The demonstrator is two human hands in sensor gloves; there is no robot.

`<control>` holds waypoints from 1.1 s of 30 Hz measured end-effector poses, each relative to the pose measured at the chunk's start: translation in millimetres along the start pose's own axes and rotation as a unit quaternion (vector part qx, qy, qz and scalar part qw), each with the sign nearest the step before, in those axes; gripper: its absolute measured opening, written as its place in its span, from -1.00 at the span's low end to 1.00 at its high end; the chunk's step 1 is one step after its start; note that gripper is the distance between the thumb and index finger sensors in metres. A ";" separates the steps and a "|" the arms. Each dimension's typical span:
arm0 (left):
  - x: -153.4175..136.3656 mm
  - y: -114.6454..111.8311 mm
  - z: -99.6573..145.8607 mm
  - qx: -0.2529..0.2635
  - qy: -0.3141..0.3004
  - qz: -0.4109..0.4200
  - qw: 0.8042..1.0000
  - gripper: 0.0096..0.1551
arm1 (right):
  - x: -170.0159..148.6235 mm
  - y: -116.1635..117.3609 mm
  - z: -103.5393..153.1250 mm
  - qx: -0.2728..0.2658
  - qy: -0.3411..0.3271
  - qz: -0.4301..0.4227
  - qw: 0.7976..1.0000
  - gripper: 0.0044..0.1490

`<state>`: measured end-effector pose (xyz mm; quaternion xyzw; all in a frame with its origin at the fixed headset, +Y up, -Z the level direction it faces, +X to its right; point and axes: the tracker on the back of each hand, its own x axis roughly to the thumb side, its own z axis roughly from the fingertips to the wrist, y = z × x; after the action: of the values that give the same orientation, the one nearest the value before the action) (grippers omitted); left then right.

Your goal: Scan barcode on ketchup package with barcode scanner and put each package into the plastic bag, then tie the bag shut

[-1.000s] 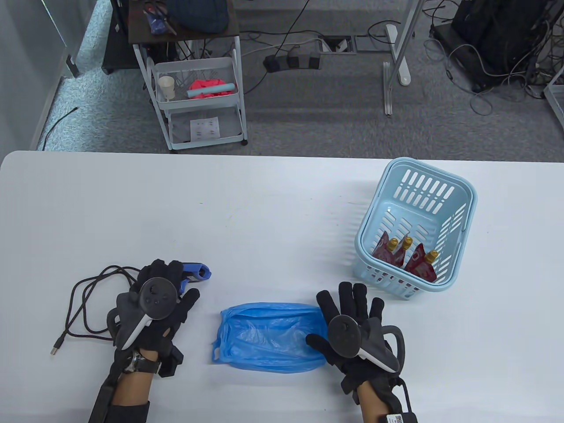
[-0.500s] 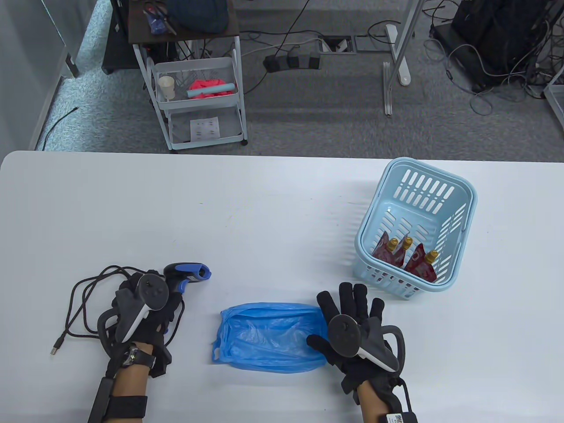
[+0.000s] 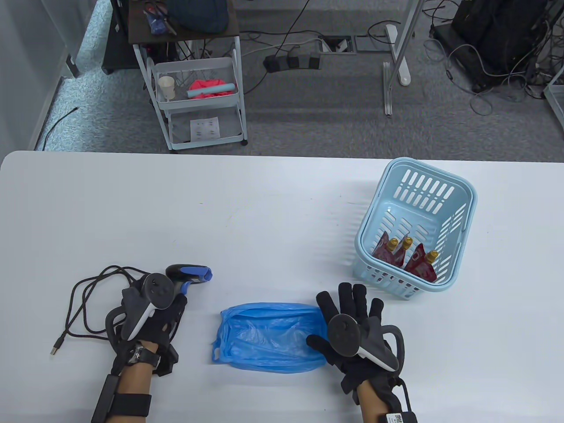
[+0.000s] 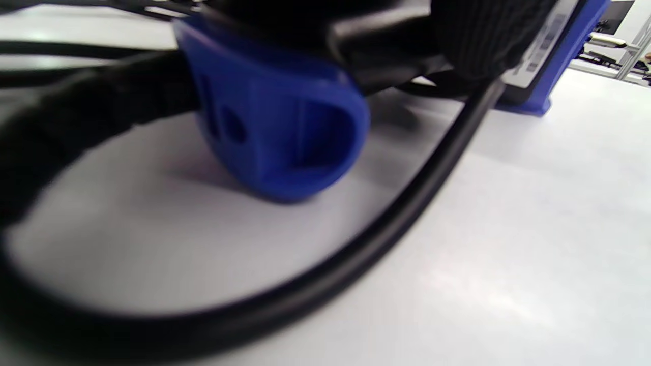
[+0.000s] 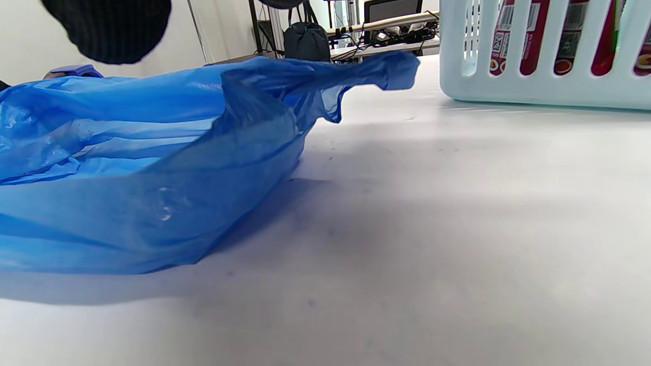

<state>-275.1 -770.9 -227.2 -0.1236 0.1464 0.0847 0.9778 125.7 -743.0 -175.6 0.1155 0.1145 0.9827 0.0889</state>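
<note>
The barcode scanner (image 3: 190,273), black and blue, lies at the front left with its head pointing right. My left hand (image 3: 171,313) grips its handle, fingers curled round it. In the left wrist view the blue handle base (image 4: 285,132) rests on the table under my gloved fingers (image 4: 483,35). The blue plastic bag (image 3: 269,337) lies flat and crumpled at front centre. My right hand (image 3: 350,308) lies flat, fingers spread, at the bag's right edge, its thumb against the plastic. Red ketchup packages (image 3: 405,257) stand in the light blue basket (image 3: 467,207), also seen as ketchup packages (image 5: 513,35) through the slots.
The scanner's black cable (image 3: 86,304) loops left of my left hand, its USB plug near the left edge. The basket (image 5: 539,86) stands close to the right of the bag (image 5: 127,178). A white trolley (image 3: 198,101) stands on the floor beyond the table.
My left hand went from lying flat over the scanner to curling round its handle, and the scanner has turned slightly. The right hand, bag and basket have not moved.
</note>
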 end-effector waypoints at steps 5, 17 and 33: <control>2.3 4.9 2.9 0.010 -0.007 0.003 1.000 -0.08 | 0.0 0.0 -0.1 0.001 0.000 0.000 1.000 0.17; 15.4 13.4 10.2 0.021 -0.042 0.016 0.999 -0.15 | 1.0 0.2 0.2 0.001 -0.001 0.002 1.000 0.17; 17.0 6.2 4.6 -0.054 -0.078 0.092 0.991 -0.13 | 1.3 0.1 0.0 0.003 0.000 0.005 1.000 0.17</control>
<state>-259.1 -761.6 -229.6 -0.1554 0.0758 0.1915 0.9661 124.5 -742.8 -175.3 0.1163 0.1164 0.9828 0.0836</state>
